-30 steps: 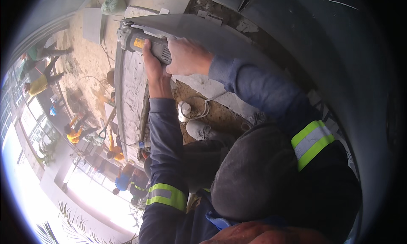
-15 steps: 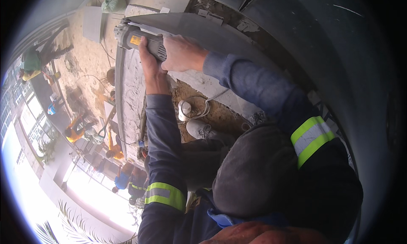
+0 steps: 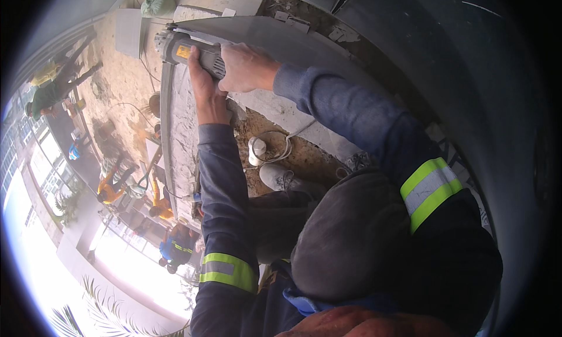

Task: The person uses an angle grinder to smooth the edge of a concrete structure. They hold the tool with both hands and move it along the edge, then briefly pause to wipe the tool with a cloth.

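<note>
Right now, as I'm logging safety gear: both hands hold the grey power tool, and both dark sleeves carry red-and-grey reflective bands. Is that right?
Not quite: in the head view the reflective bands are yellow-green and grey, not red. The rest stands: the left hand and right hand hold the grey power tool, and both dark sleeves carry bands.

Glare at the lower left burns out to white, and pale haze washes the sandy ground (image 3: 124,74) above it. Dim shadow covers the grey surface (image 3: 468,103) at right; straight edges bow toward a black rim, and distant workers (image 3: 107,193) look soft.
</note>
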Demonstrator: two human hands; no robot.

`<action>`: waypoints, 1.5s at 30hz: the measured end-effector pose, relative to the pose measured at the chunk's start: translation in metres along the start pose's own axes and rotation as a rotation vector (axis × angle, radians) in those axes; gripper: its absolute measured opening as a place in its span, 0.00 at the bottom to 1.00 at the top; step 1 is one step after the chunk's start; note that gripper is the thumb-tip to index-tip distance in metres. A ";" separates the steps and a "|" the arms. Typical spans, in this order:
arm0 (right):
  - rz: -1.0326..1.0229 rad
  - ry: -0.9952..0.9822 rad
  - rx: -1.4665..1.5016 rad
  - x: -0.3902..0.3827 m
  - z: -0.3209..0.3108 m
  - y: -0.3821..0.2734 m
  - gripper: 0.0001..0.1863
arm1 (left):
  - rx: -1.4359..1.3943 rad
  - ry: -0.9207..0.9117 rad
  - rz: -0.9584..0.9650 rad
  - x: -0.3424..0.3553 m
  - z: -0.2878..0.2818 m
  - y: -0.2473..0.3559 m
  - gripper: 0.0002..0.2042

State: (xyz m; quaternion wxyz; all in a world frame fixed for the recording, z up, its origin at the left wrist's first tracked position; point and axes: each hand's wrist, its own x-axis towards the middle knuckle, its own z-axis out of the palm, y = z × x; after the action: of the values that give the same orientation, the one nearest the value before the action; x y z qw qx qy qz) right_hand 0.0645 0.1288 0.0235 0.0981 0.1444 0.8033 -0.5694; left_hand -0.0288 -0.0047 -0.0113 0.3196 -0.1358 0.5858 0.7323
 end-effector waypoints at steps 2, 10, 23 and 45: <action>0.004 -0.025 0.007 0.000 -0.001 0.000 0.27 | -0.032 -0.013 -0.013 0.000 -0.002 -0.001 0.25; -0.008 0.009 0.030 -0.019 0.001 0.010 0.30 | -0.009 -0.006 -0.008 -0.023 0.010 -0.009 0.23; 0.030 -0.046 0.050 -0.029 -0.012 0.008 0.31 | -0.047 0.021 -0.006 -0.035 0.016 -0.018 0.25; 0.042 -0.055 0.128 -0.005 -0.006 0.003 0.37 | -0.107 0.017 0.003 -0.013 0.006 -0.006 0.18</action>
State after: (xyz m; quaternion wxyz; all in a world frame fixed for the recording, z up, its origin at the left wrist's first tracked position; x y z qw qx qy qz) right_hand 0.0700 0.1348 0.0247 0.1228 0.1517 0.7589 -0.6213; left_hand -0.0146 -0.0026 -0.0069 0.3058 -0.1579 0.5488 0.7618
